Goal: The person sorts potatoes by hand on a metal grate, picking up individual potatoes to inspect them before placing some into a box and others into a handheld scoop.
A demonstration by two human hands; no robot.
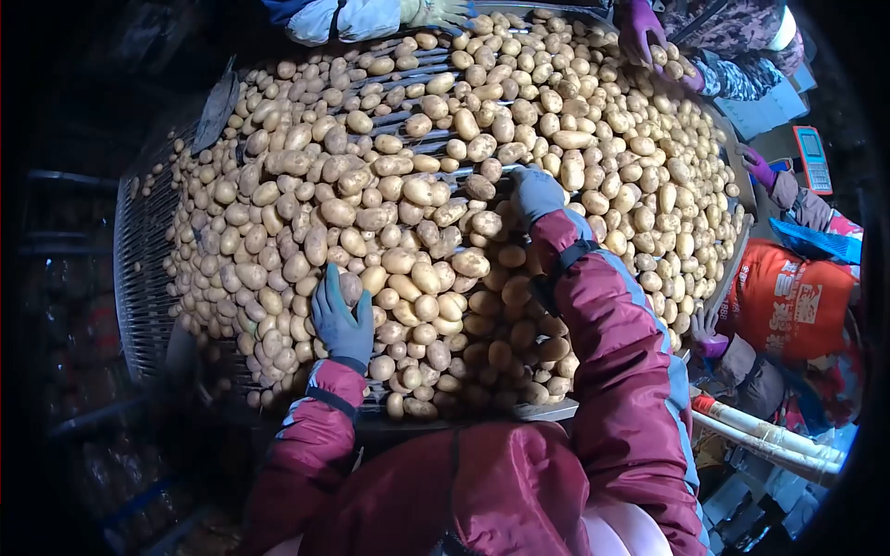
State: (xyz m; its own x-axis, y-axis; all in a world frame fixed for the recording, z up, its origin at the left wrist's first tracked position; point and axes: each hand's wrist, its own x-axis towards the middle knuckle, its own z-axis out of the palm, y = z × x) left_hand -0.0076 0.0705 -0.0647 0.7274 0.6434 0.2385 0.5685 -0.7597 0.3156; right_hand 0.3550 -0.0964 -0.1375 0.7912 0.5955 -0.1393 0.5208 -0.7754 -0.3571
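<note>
Potatoes (338, 212) lie in a thick layer over a slatted metal sorting table (139, 269). My left hand (341, 320), in a grey-blue glove, is at the near side of the pile. Its thumb and fingers are round a brownish potato (350, 288). Farther forward and to the right, my right hand (539, 195) reaches among the potatoes in a similar glove. The back of that hand faces me and its fingertips are mostly hidden, so its grip does not show. Close to it lies a darker potato (479, 187).
Across the table is a co-worker's gloved hand (440, 14). At the far right another person's purple glove (642, 32) is by some potatoes. A person with a red apron (788, 296) stands on the right, near white pipes (769, 435) and an orange-edged device (812, 159).
</note>
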